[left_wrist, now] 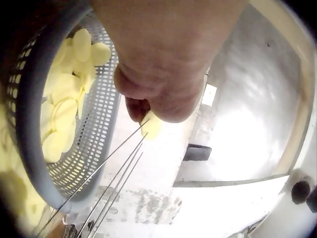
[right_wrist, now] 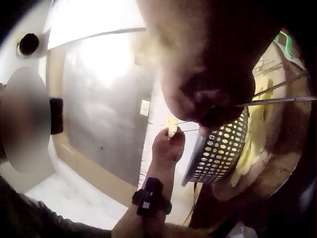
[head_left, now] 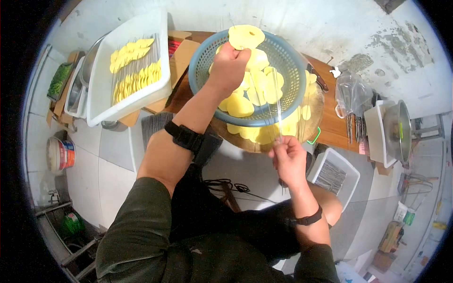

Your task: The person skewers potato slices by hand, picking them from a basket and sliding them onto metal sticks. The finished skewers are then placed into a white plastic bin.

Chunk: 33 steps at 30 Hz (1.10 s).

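Observation:
My left hand (head_left: 229, 70) pinches a thin yellow potato slice (head_left: 247, 35) above the far side of a blue-grey perforated basket (head_left: 293, 61). More potato slices (head_left: 257, 87) lie piled inside the basket. My right hand (head_left: 289, 159), in front of the near rim, grips several thin metal skewers (head_left: 278, 101) between thumb and fingers. Their long ends slant up across the basket. In the left wrist view, the skewers (left_wrist: 111, 184) reach toward the slice (left_wrist: 151, 126), one tip right at its edge. The right wrist view shows the slice (right_wrist: 172, 128) upright in the left fingers.
A round wooden board (head_left: 315, 107) with more slices sits under the basket. To the left, a white tub (head_left: 130, 112) holds skewered slices (head_left: 137, 78). A knife (head_left: 322, 83) and a plastic bag (head_left: 353, 87) lie right. Below stands a white bin with skewers (head_left: 330, 177).

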{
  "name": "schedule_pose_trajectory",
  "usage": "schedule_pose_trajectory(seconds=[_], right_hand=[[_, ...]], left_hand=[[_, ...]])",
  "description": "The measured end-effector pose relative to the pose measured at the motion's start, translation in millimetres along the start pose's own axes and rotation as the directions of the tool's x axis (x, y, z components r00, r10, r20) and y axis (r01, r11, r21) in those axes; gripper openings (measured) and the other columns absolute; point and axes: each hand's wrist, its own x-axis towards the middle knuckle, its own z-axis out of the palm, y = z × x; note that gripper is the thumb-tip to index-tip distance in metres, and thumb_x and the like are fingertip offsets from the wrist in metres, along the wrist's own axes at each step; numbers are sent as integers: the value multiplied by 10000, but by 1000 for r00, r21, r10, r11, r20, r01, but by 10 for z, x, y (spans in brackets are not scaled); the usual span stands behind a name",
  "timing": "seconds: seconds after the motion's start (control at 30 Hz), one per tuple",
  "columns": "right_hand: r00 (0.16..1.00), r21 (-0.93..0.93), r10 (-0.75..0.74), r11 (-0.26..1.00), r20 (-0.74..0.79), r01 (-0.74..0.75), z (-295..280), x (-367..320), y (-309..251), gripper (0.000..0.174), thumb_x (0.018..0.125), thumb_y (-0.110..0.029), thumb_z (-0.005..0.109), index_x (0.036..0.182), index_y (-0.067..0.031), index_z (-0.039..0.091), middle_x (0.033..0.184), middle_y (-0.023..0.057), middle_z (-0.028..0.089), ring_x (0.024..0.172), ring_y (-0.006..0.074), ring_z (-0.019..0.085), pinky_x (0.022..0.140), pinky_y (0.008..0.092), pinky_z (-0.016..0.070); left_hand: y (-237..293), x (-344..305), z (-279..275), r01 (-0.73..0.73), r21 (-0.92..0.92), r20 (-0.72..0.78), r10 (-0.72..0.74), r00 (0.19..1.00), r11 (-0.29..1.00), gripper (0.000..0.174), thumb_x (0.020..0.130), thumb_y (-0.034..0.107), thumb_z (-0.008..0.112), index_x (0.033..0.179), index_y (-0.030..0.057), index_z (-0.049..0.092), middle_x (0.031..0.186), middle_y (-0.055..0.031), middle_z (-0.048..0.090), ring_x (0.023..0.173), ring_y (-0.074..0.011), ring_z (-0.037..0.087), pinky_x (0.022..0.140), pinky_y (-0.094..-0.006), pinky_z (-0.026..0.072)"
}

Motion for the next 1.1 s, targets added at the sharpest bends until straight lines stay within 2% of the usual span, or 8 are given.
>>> schedule_pose_trajectory(seconds=[0.3, 0.43, 0.7, 0.77, 0.83, 0.87, 0.97, 1.1], right_hand=[[1000, 1, 1, 1000, -21, -1, 34, -38, -25, 88, 945, -105, 540, 922, -20, 554, 642, 12, 601, 459, 48, 456, 422, 212, 360], [998, 3, -47, 999, -47, 47, 68, -44, 21, 93, 946, -95, 538, 914, -9, 552, 661, 16, 603, 534, 48, 499, 492, 209, 402], [988, 47, -133, 989, -77, 137, 135, 40, 65, 95, 946, -86, 539, 921, 5, 553, 703, 15, 607, 623, 57, 524, 573, 220, 440], [981, -26, -177, 984, -85, 175, 117, 87, 174, 101, 933, -88, 560, 923, 13, 563, 704, 23, 607, 632, 68, 534, 590, 232, 451], [954, -137, -287, 952, -87, 274, 91, 150, 297, 99, 939, -92, 556, 966, 3, 562, 737, 20, 615, 637, 54, 527, 576, 211, 440], [917, -244, -391, 899, -74, 364, 82, 166, 331, 110, 945, -95, 552, 1010, -7, 560, 769, 17, 623, 642, 40, 520, 561, 189, 429], [879, -302, -467, 855, -92, 422, 89, 165, 308, 126, 940, -81, 557, 1027, 7, 574, 817, 19, 632, 689, 36, 518, 611, 184, 430], [901, -264, -418, 888, -120, 377, 121, 186, 339, 139, 942, -90, 559, 1033, 12, 584, 826, 20, 633, 693, 38, 519, 620, 186, 427]], left_hand=[[16, -3, 32, -93, 49, 33, 92, 995, 994, 280, 895, 116, 550, 1148, -2, 547, 952, -35, 657, 814, -76, 579, 725, -247, 473], [15, 9, 30, -153, 129, 27, 151, 988, 980, 272, 894, 114, 550, 1138, -6, 543, 939, -39, 660, 795, -80, 583, 720, -255, 478], [16, -60, 59, -33, 145, 41, 27, 999, 989, 259, 885, 101, 562, 1116, -15, 546, 918, -41, 659, 798, -66, 587, 707, -238, 478], [31, -51, 75, -19, 146, 35, 14, 999, 989, 255, 885, 94, 563, 1115, -16, 548, 927, -39, 658, 802, -68, 592, 707, -237, 481], [66, -60, 97, -16, -47, 70, 19, 997, 999, 253, 884, 76, 561, 1121, -12, 552, 957, -36, 656, 816, -79, 604, 708, -240, 487], [88, -66, 99, -15, -49, 71, 19, 997, 999, 253, 884, 76, 561, 1121, -12, 552, 957, -36, 656, 816, -79, 604, 708, -240, 487], [117, -76, 85, 5, -20, 62, -4, 998, 1000, 257, 884, 67, 560, 1131, -6, 556, 992, -37, 653, 832, -89, 612, 712, -242, 491], [94, -61, 68, 40, -155, 94, -26, 995, 987, 261, 879, 60, 561, 1130, -10, 558, 1011, -44, 651, 847, -95, 614, 721, -241, 495]])
